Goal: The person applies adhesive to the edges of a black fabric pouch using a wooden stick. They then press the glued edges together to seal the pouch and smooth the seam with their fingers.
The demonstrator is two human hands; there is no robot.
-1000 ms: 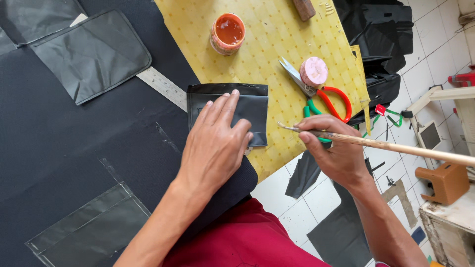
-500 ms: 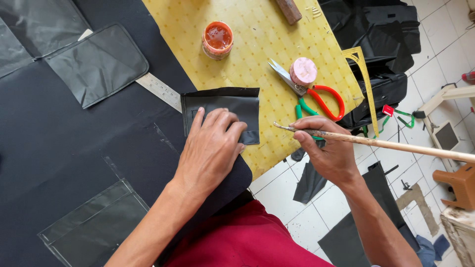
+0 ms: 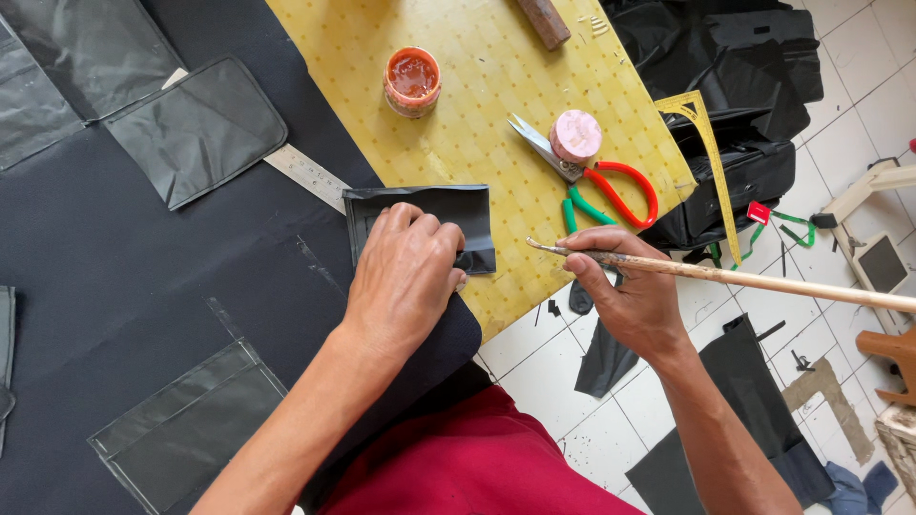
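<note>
A small black folded fabric piece [image 3: 429, 221] lies at the near left edge of the yellow dotted board [image 3: 477, 124], partly overlapping onto the black cloth [image 3: 114, 286] beside it. The left hand [image 3: 405, 277] lies flat on this piece, palm down, fingers bent over its near edge and pressing it to the board; it grasps nothing, only bears down. Just right of the piece, the right hand [image 3: 630, 291] hovers past the board's near edge, thumb and fingers pinched closed around a long thin wooden stick [image 3: 744, 278], whose tip points toward the piece while its long end runs away to the right, off the board.

Farther up the board from the piece stands an open small jar of orange-red paste [image 3: 412, 81]. To the right of the piece lie scissors with red and green handles [image 3: 596, 181], and a pink roll [image 3: 575, 136] rests on their blades. A yellow try square [image 3: 711, 153] hangs over the board's right edge. Left of the piece, a metal ruler [image 3: 305, 174] lies on the black cloth, running under a rounded black pocket panel [image 3: 196, 129]. Another dark panel [image 3: 186, 429] lies on the cloth near the left forearm. Black bags [image 3: 744, 76] sit on the white tiled floor [image 3: 859, 124] beyond the board.
</note>
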